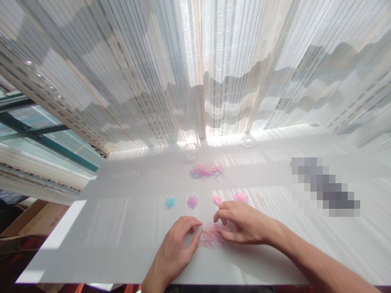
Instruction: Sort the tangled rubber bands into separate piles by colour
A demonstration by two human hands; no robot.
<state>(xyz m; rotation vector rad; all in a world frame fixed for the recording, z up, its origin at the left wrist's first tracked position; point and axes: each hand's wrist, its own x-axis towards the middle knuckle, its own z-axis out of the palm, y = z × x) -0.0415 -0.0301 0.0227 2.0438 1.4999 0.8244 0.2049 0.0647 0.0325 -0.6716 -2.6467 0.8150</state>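
Your near pile (211, 235), mixed pale pink and clear strands, sits by the table's (116, 252) near edge, about mid-length. Left hand (180, 244) at its left side: thumb and index spread, tips at the strands. Right hand (244, 224) at its right side, thumb and index also apart. No strand seen between the tips of either; too fine to rule one out.

Handling, my read: very light, soft, probably stretchy, a bit slick, easy to tangle. Don't grab the middle. Take single strands at the pile's loose fringe with your fingertips, thumb to index, and steady the rest with your other hand. A hard tug could drag neighbours along or snap one.

Next row out, left to right: blue pile (171, 203), purple pile (192, 202), small pink pile (217, 200) just beyond your right index, big pink pile (240, 197), sparse yellow pile (260, 198). Toward the right edge, a dark item (326, 185), pixelated, can't tell what.

Further: far pile (207, 171), mixed, bigger. Near the far edge, left dish (191, 151) and right dish (248, 141), both clear. Striped curtain (198, 81) behind.
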